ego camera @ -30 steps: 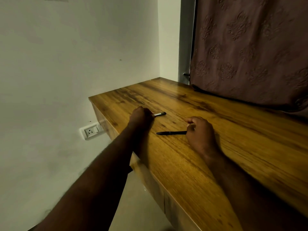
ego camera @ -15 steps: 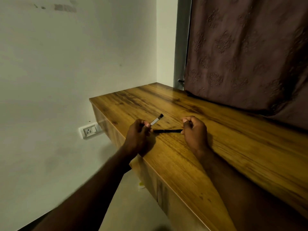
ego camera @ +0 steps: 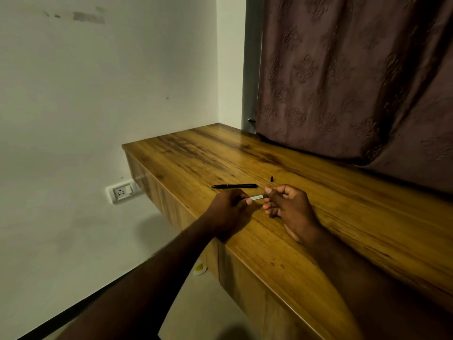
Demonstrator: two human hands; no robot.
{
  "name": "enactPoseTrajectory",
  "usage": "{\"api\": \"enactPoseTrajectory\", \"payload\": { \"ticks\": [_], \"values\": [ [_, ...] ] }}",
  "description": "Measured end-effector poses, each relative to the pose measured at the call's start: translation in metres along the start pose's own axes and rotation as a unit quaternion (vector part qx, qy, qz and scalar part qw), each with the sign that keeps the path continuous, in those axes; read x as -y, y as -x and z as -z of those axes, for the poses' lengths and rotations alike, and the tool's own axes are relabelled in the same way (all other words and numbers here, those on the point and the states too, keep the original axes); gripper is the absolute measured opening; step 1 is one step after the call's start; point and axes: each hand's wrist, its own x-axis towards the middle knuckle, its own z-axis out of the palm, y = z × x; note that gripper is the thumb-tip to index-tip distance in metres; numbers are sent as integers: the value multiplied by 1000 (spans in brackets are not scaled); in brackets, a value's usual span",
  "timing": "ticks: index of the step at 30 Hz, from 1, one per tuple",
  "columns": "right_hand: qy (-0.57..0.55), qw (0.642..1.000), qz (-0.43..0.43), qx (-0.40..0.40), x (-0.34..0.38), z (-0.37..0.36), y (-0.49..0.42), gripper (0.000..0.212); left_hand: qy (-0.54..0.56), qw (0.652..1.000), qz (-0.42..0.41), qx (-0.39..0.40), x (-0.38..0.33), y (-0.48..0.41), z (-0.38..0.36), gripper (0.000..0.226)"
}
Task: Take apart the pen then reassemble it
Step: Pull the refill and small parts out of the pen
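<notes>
so, your left hand (ego camera: 229,207) and right hand (ego camera: 290,207) each pinch an end of the silver pen section (ego camera: 257,197) over the desk (ego camera: 355,222); long black pen part (ego camera: 234,186) and small black piece (ego camera: 271,179) lie just beyond. looks disassembled, reassembly left.

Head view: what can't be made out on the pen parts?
- Silver pen piece: head view, both ends covered by the pinching left hand and right hand.
- Small black part on the table: head view, too small and dim to identify.
- Black pen: head view, dim; joints and tip detail unreadable.
</notes>
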Motion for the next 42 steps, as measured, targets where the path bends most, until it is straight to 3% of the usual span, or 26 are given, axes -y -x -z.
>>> {"api": "enactPoseTrajectory", "payload": {
  "ticks": [4, 7, 10, 15, 18, 22, 28, 31, 34, 36, 39, 42],
  "values": [
    [19, 1000, -11, -6, 0, 0, -5, 20, 38, 998, -46, 2, -10, -4, -18, 11],
    [35, 999, -5, -3, -2, 1, -10, 19, 144, 989, -18, 24, -13, -7, -27, 17],
    [56, 998, 8, -6, -4, 0, -16, 20, 165, 986, 5, 18, -10, -10, -26, 23],
    [54, 994, 14, -92, 4, 28, -26, 19, 212, 976, 33, -33, 0, -15, -18, 13],
    [183, 981, 44, -52, 5, 34, -23, 9, 211, 975, 35, -58, 1, -16, -19, 15],
    [357, 929, 93, 23, 2, 20, -16, 9, 201, 978, 38, -47, 5, -20, -15, 14],
    [445, 886, 111, 64, -1, 19, -18, 3, 103, 994, -9, -35, 10, -26, -9, 13],
    [400, 909, 98, 69, -1, 21, -18, 4, 112, 993, -5, -39, 12, -26, -10, 15],
    [310, 946, 95, -11, 2, 23, -19, 12, 99, 994, -14, -33, 15, -26, -12, 14],
    [204, 977, 42, -43, 7, 21, -20, 24, 99, 994, -26, -35, 15, -26, -12, 14],
    [46, 995, -84, 9, 16, 13, -20, 31, 84, 994, -53, -47, 15, -26, -13, 15],
    [42, 988, -139, 44, 18, 6, -16, 33, 16, 992, -113, -56, 12, -22, -14, 16]
  ]
}}
